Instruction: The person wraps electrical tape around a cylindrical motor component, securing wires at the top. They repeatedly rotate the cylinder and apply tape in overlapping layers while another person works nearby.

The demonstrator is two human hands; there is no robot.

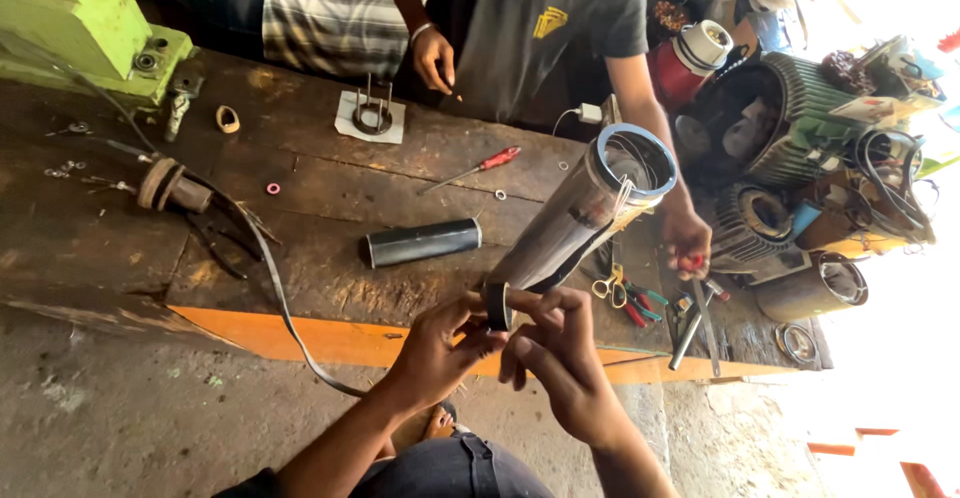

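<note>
While spanning most of the view, lying dark, oil-stained and scarred: wooden workbench [330, 208], with an orange-painted front edge running along the near side. Sitting at its far left corner: green machine body [80, 28]. Standing behind the far edge: another person in a dark grey shirt [540, 28], one hand [434, 58] hanging loosely curled above the bench, the other hand [687, 241] resting at the right end, closing on a red-handled tool [694, 262]. Crowding beyond the right end: ribbed motor housings [800, 118]. Slanting up from the near front edge toward the right far side: long metal cylinder [585, 213], its open, blue-rimmed mouth tilting upward, thin wires showing inside. Reaching up at its lower end, just over the front edge: left hand [435, 353], fingers curling and pinching a small roll of black tape [497, 305] against the cylinder's end. Meeting it from the other side: right hand [560, 358], fingertips closing on the same roll, thumb and forefinger touching it. Lying near the middle of the bench, just left of the long cylinder: short black tube [420, 243]. Trailing from the left part over the front edge: dark strap [275, 288]. Lying toward the far edge: red-handled screwdriver [470, 170]. Resting near the right front edge: yellow-handled scissors [608, 284] beside red-and-green pliers [640, 303].
</note>
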